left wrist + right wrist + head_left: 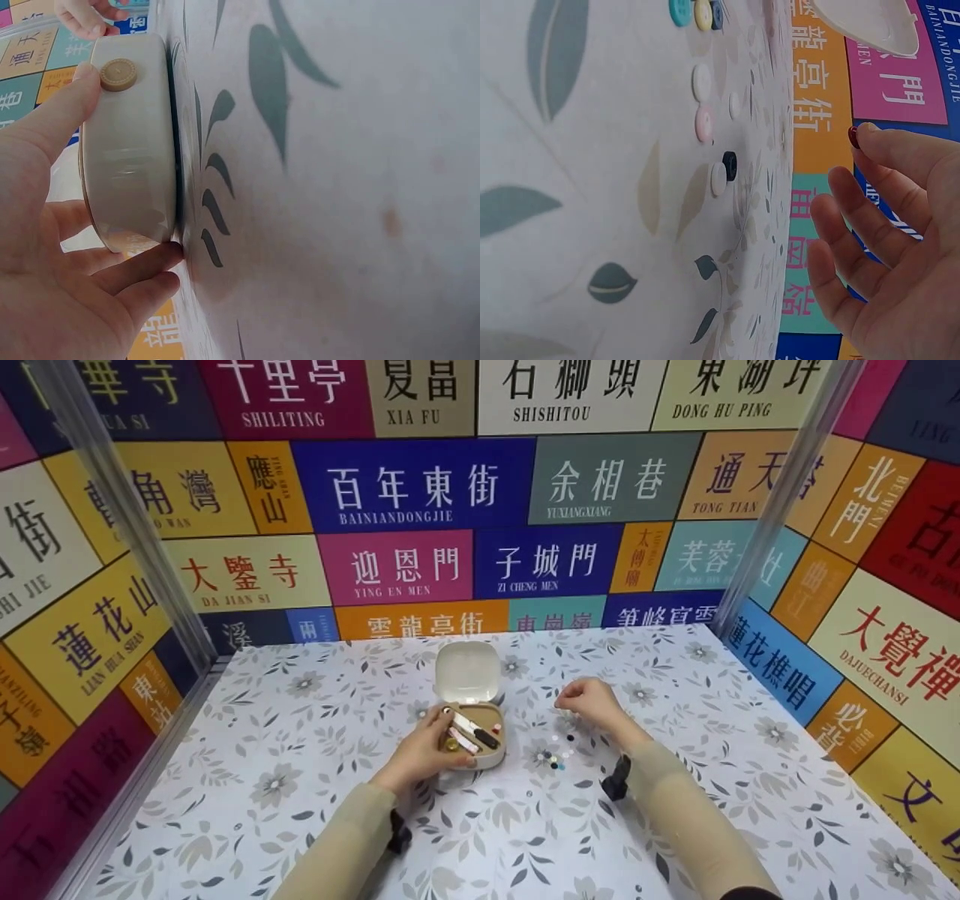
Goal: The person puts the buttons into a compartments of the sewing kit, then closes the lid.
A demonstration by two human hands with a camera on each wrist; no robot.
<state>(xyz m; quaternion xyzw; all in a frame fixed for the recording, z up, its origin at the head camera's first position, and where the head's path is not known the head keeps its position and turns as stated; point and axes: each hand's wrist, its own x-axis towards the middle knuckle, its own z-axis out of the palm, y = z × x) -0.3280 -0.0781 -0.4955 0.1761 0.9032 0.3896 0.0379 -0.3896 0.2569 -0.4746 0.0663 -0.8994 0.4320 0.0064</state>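
Note:
A cream box (131, 150) with a raised lid (467, 671) stands on the table. My left hand (420, 750) grips its side, thumb near the round tan knob (118, 74) on its front, fingers along the opposite side. Inside lie a slim white-and-black tool (484, 736), a pinkish-white stick (463, 740), a small gold item (452, 743) and a small red piece (496, 728). Right of the box, my right hand (596, 705) is raised over the table. Between its thumb and index finger it pinches a small dark red button (853, 136); the other fingers are loosely bent.
Several loose buttons lie on the table right of the box, among them a pink button (704, 123), a black button (730, 166) and a teal button (680, 11). A flower-patterned cloth (277, 784) covers the table. Colourful sign-printed walls (412, 487) enclose the back and sides.

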